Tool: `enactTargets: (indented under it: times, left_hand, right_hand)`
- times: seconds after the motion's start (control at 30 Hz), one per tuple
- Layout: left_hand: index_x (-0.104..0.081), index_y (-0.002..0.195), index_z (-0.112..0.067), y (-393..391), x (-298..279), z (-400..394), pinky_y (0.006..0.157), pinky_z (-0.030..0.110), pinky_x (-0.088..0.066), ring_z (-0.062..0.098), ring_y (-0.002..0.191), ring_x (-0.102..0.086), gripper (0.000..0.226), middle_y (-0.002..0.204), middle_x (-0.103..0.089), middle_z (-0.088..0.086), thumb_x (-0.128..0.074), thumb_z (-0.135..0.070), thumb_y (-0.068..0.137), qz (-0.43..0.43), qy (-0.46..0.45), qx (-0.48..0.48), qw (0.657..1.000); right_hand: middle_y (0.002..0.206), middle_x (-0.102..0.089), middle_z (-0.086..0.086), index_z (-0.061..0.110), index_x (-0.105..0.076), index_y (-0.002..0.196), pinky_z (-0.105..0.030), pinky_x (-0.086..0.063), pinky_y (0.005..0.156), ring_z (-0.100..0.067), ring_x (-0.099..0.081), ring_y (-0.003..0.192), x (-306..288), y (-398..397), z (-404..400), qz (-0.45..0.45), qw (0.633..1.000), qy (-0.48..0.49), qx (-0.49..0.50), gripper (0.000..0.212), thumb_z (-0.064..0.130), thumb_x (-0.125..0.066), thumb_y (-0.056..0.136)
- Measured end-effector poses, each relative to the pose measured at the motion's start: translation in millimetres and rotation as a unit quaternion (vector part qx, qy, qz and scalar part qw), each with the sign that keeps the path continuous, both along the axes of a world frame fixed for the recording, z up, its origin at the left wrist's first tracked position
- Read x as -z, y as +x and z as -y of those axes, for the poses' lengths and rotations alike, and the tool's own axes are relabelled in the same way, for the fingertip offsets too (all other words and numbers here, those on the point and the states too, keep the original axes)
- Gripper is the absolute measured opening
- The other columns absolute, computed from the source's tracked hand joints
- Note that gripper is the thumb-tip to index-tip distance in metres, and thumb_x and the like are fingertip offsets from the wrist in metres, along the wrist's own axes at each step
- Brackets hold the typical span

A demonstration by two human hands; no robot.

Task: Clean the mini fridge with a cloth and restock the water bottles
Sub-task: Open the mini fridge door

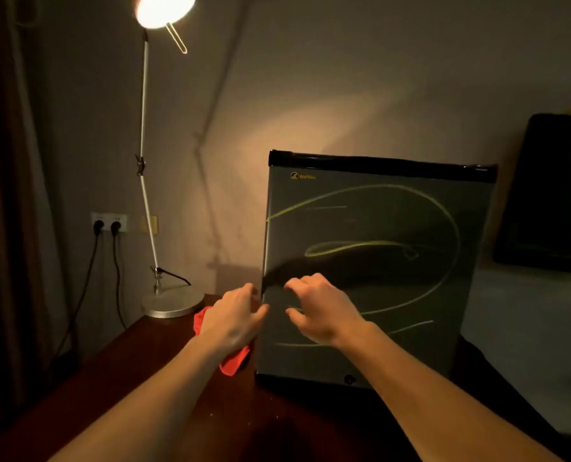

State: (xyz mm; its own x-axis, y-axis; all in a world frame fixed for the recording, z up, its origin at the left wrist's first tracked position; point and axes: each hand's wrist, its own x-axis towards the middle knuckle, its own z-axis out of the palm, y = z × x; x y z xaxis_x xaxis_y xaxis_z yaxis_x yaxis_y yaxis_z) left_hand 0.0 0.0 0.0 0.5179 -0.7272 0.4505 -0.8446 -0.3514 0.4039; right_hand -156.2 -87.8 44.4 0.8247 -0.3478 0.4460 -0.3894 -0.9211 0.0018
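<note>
Left grip (235, 316): fingers reach to the left door edge of the mini fridge (370, 268), thumb at its front; whether they clasp the edge cannot be told. Red cloth (234, 360): on the tabletop (137, 371), partly under the left hand, just beside the fridge. Wall sockets (109, 223), two plugs in, far left. Desk lamp (164, 10), lit, base on the tabletop behind the cloth. Right grip (324, 311): fingers loosely curled, holding nothing, before the closed fridge door. Dark screen (550, 195), far right.
</note>
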Motion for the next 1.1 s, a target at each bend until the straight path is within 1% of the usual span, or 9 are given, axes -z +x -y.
enactTargets:
  times: [0.1, 0.27, 0.37, 0.5, 0.6, 0.73, 0.87, 0.97, 1.1]
  left_hand:
    - [-0.054, 0.107, -0.027, 12.0, 2.3, 6.7, 0.083, 0.041, -0.053, 0.023, 0.103, -0.063, 0.03, 0.114, -0.066, -0.001, -0.053, -0.047, 0.085, 0.0, 0.006, 0.008, 1.0]
    - [-0.049, 0.097, -0.027, 31.3, 7.5, 5.6, 0.077, 0.039, -0.05, 0.026, 0.099, -0.063, 0.019, 0.11, -0.065, 0.0, -0.049, -0.042, 0.085, 0.036, 0.053, 0.016, 0.998]
    - [-0.048, 0.097, -0.027, 40.5, 8.6, 4.1, 0.079, 0.041, -0.052, 0.029, 0.099, -0.063, 0.019, 0.109, -0.065, 0.002, -0.049, -0.043, 0.086, 0.048, 0.064, 0.008, 0.997]
    - [-0.048, 0.094, -0.029, 48.9, 13.1, 5.0, 0.076, 0.04, -0.051, 0.028, 0.097, -0.063, 0.018, 0.106, -0.067, 0.001, -0.049, -0.045, 0.085, 0.043, 0.054, 0.009, 0.998]
    - [-0.051, 0.097, -0.029, 51.8, 16.5, 5.0, 0.076, 0.041, -0.052, 0.027, 0.098, -0.064, 0.023, 0.104, -0.067, -0.001, -0.048, -0.047, 0.083, 0.041, 0.059, 0.003, 0.997]
    - [-0.053, 0.101, -0.03, 51.8, 16.5, -6.2, 0.075, 0.039, -0.051, 0.025, 0.097, -0.064, 0.026, 0.103, -0.067, -0.003, -0.046, -0.046, 0.082, 0.045, 0.073, 0.005, 0.996]
    - [-0.054, 0.104, -0.026, 47.5, 10.2, -25.8, 0.072, 0.037, -0.048, 0.028, 0.1, -0.063, 0.029, 0.106, -0.068, 0.001, -0.047, -0.044, 0.083, 0.062, 0.075, -0.015, 0.995]
    - [-0.055, 0.109, -0.023, 37.1, 7.1, -37.7, 0.074, 0.037, -0.045, 0.03, 0.103, -0.063, 0.03, 0.111, -0.067, 0.005, -0.05, -0.041, 0.086, 0.077, 0.085, -0.027, 0.993]
    - [-0.055, 0.107, -0.022, 30.3, 2.4, -39.6, 0.074, 0.037, -0.046, 0.03, 0.101, -0.063, 0.029, 0.11, -0.067, 0.005, -0.05, -0.041, 0.086, 0.076, 0.08, -0.036, 0.993]
  right_hand:
    - [0.132, -0.056, -0.004, 0.016, -0.053, 0.13, -0.04, -0.046, 0.1, -0.022, -0.043, 0.127, -2.9, 23.7, 5.4, -0.064, 0.992, -0.098, -0.055, 0.042, 0.028, -0.059, 0.09]
    - [0.124, -0.062, -0.007, 0.012, -0.061, 0.121, -0.038, -0.038, 0.106, -0.025, -0.051, 0.121, -1.1, 67.6, 5.0, -0.157, 0.958, -0.223, -0.093, 0.035, 0.024, -0.056, 0.088]
    - [0.122, -0.063, -0.005, 0.015, -0.06, 0.121, -0.037, -0.031, 0.11, -0.025, -0.051, 0.12, 2.6, 86.3, 5.2, -0.189, 0.946, -0.257, -0.059, 0.032, 0.028, -0.053, 0.092]
    - [0.126, -0.062, -0.004, 0.017, -0.058, 0.124, -0.039, -0.015, 0.117, -0.023, -0.046, 0.126, -3.3, 99.8, -3.1, -0.241, 0.927, -0.289, 0.002, 0.035, 0.034, -0.048, 0.095]
    - [0.132, -0.058, 0.001, 0.023, -0.058, 0.127, -0.038, -0.017, 0.115, -0.022, -0.04, 0.131, -6.2, 104.8, -7.4, -0.3, 0.893, -0.333, 0.045, 0.036, 0.038, -0.047, 0.096]
    - [0.138, -0.052, 0.005, 0.027, -0.054, 0.133, -0.037, -0.02, 0.112, -0.019, -0.032, 0.134, -5.2, 110.1, -12.3, -0.337, 0.87, -0.353, 0.069, 0.036, 0.036, -0.04, 0.101]
    - [0.153, -0.031, 0.002, 0.03, -0.039, 0.145, -0.04, -0.014, 0.114, -0.017, -0.021, 0.141, -3.6, 117.2, -12.5, -0.386, 0.834, -0.383, 0.092, 0.043, 0.037, -0.028, 0.104]
    - [0.157, -0.026, 0.002, 0.027, -0.031, 0.149, -0.04, -0.007, 0.116, -0.018, -0.017, 0.144, -3.7, 114.9, -4.3, -0.413, 0.803, -0.414, 0.116, 0.048, 0.042, -0.024, 0.104]
    - [0.159, -0.023, -0.001, 0.022, -0.027, 0.151, -0.045, 0.002, 0.117, -0.023, -0.014, 0.147, -0.4, 109.2, -8.6, -0.424, 0.797, -0.41, 0.13, 0.055, 0.047, -0.025, 0.102]
